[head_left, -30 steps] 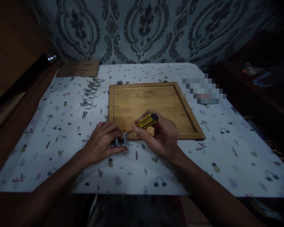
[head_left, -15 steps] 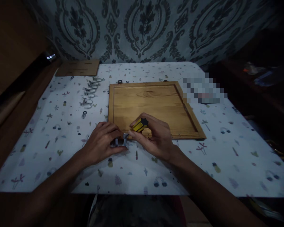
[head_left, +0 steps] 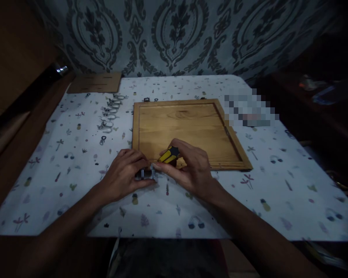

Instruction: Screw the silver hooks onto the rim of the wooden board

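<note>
The metal part (head_left: 153, 173) is placed at the near edge of the wooden board (head_left: 179, 123), toward its left corner. It is held by the L hand (head_left: 124, 172), thumb & fingers half open around it. The screwdriver (head_left: 168, 155) is gripped by the R hand (head_left: 193, 164), fingers curled closely — its tip is hidden. For good work, the screwdriver should be turned slowly, w/ steady push — and the metal part kept firm.
</note>
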`<state>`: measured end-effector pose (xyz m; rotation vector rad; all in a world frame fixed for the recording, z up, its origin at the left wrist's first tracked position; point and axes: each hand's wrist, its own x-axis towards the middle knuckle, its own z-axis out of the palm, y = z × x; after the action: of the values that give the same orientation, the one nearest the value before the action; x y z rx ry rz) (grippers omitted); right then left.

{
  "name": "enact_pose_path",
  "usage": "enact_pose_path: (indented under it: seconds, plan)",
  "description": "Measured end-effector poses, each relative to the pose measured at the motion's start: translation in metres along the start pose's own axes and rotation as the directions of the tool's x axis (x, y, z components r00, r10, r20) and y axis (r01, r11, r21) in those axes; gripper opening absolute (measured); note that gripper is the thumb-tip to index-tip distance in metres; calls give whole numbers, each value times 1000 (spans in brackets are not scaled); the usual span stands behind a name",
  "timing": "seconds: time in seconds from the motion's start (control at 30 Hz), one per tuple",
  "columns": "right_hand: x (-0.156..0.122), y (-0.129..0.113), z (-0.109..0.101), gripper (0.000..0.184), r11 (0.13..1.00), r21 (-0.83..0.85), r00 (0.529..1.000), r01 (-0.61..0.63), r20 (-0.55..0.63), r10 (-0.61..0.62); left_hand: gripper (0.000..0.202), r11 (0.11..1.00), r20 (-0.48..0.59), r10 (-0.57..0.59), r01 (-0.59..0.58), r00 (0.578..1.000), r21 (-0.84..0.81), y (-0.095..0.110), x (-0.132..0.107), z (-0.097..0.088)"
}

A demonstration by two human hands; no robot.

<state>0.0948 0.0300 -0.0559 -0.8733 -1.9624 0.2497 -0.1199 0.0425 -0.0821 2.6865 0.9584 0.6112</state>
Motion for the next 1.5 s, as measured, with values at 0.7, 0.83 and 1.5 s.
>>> enact_pose_path:
  seconds: [0.7,0.83,1.5]
  plan:
    - [1,-1,0,21,993,67,977,-100,-183,110,40,1000,2,13,-13,1000,-8,-2,-2,0]
    - [2,0,-2,19,997,-1,991,-74,-114,74,38,1000,8,-1,1,1000,-20,-2,-1,1]
    - [3,3,-3,9,998,66,999,-24,25,22,40,1000,19,-13,13,1000,-17,-1,-1,0]
